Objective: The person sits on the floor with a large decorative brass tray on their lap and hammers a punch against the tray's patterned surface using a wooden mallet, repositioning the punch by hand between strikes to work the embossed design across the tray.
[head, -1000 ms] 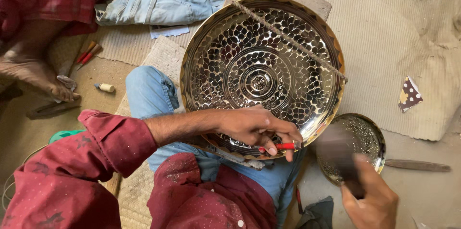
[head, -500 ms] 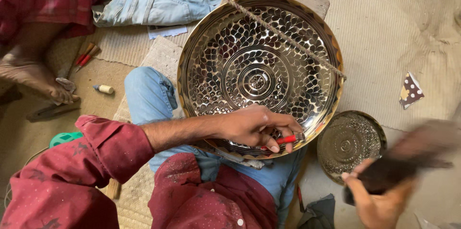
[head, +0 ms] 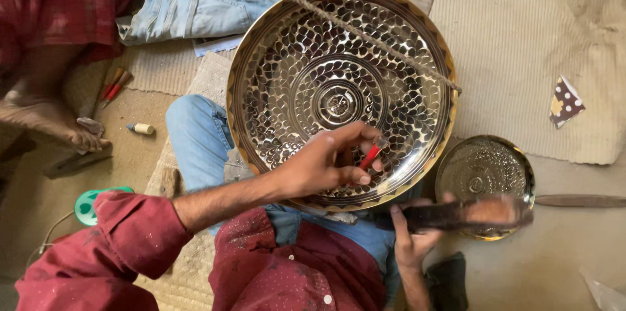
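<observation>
- Left hand (head: 326,164) pinches a red-handled punch (head: 372,153) against the patterned brass bowl (head: 339,92), at the bowl's six o'clock.
- Right hand (head: 414,236) grips a blurred dark mallet (head: 463,213); a mistimed blow could catch fingers or skid the punch.

Soft, even daylight fills the scene, bright enough to read colours clearly; shadows on the floor (head: 574,265) are faint and diffuse. The large patterned metal bowl (head: 339,89) throws sharp white glints across its facets; the smaller metal dish (head: 486,167) gleams more dully. The dark tool (head: 469,213) in the right hand (head: 414,239) is smeared by motion blur; the rest is in focus.
</observation>
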